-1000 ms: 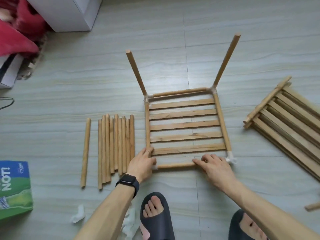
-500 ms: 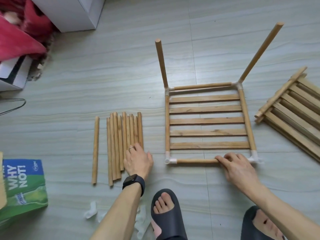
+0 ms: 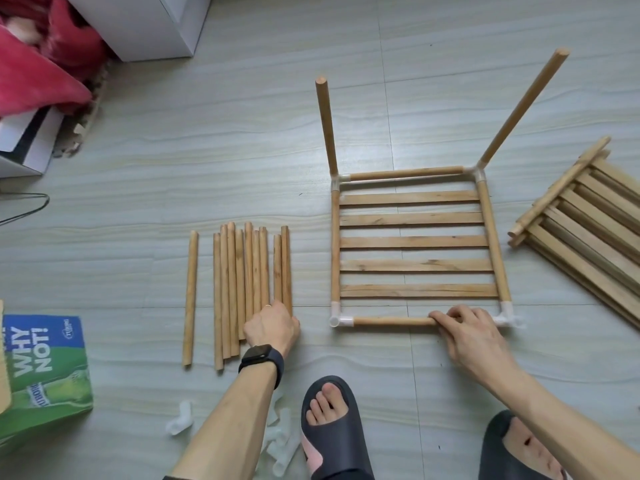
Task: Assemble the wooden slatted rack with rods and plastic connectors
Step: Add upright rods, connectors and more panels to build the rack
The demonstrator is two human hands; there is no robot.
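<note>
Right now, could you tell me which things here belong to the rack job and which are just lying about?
Job: frame, loose rods, white connectors, slat panels.
Lying about: green box, red cloth, white cabinet.

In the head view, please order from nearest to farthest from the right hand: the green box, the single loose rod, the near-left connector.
1. near-left connector, at the left end of the front rod the right hand holds.
2. single loose rod, farther left.
3. green box, far left.
</note>
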